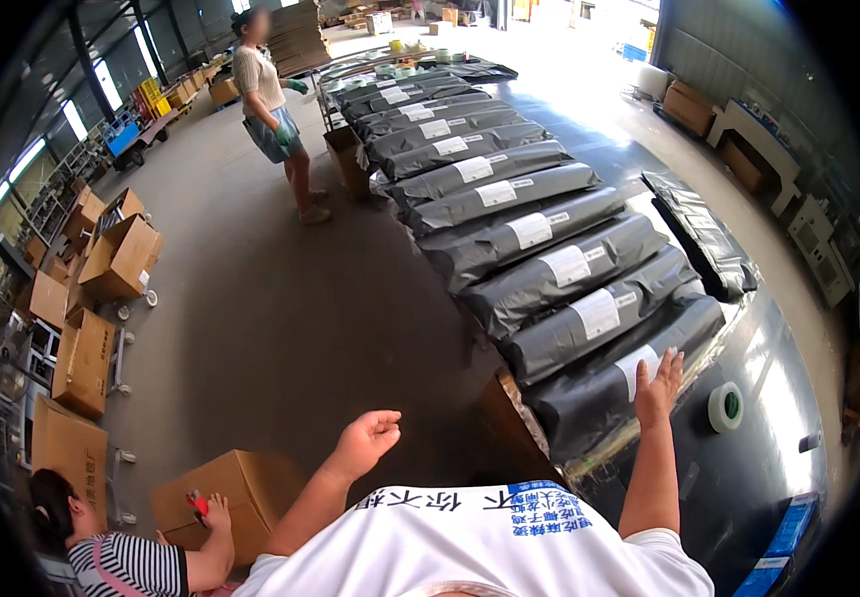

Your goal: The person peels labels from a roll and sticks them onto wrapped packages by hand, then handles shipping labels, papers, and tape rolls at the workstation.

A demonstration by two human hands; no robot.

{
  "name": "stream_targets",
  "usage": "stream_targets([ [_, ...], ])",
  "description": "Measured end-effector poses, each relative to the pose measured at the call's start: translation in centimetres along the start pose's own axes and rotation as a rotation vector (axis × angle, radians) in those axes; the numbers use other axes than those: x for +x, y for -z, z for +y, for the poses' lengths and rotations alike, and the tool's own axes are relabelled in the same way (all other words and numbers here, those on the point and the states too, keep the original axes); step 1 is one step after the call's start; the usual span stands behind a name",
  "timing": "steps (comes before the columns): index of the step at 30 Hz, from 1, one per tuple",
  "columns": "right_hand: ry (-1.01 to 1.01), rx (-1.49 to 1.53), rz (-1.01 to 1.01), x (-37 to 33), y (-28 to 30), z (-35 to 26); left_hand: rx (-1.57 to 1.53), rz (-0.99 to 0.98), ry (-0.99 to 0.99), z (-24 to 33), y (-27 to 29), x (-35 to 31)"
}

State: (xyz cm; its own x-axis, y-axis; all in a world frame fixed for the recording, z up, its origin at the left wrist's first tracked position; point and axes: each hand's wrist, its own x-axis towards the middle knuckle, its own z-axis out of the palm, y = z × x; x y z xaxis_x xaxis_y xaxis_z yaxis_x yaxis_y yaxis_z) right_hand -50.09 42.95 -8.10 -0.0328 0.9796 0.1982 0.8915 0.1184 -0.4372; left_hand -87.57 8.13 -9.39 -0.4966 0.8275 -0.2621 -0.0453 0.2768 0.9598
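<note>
My right hand [658,388] is open, fingers spread, at the white label on the nearest black plastic-wrapped package [589,403]. Whether the palm presses on it, I cannot tell. Off the table's left side, my left hand [365,443] hangs in the air with curled fingers and nothing visible in them. Several similar long black packages [529,231], each with a white label, lie side by side up the table [748,348]. A roll of tape [725,407] stands to the right of my right hand.
Flat black bags [698,234] lie along the table's right side. At lower left, a person in a striped shirt [136,562] holds a red tool beside a cardboard box [231,497]. Another person [269,109] stands left of the far table end. Cardboard boxes [82,363] line the left.
</note>
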Motion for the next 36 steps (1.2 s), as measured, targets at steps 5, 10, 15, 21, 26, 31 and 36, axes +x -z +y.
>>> stream_targets([
  [5, -0.203, -0.263, -0.2, 1.6, -4.9, -1.4, -0.069, -0.077, 0.085, 1.0, 3.5, 4.1],
  [10, -0.258, -0.418, 0.205, 7.0, -4.8, -4.2, 0.079, -0.027, 0.214, 3.7, 8.1, 12.1],
  [15, 0.085, -0.156, 0.149, 16.3, -6.8, -16.9, 0.144, -0.064, 0.185, 8.3, 11.6, 21.0],
  [21, 0.383, -0.077, -0.125, 20.9, -14.8, -37.4, 0.161, -0.07, 0.125, 9.7, 21.6, 30.4],
  [26, 0.448, -0.09, -0.235, 23.0, -21.0, -49.0, 0.176, 0.007, -0.007, 9.1, 32.0, 38.8],
  [31, 0.295, -0.112, -0.338, 25.2, -28.1, -57.7, 0.199, 0.067, 0.184, 9.3, 41.3, 46.9],
  [36, 0.194, -0.199, -0.423, 27.6, -32.4, -64.9, 0.222, -0.012, 0.198, 11.3, 48.7, 55.5],
])
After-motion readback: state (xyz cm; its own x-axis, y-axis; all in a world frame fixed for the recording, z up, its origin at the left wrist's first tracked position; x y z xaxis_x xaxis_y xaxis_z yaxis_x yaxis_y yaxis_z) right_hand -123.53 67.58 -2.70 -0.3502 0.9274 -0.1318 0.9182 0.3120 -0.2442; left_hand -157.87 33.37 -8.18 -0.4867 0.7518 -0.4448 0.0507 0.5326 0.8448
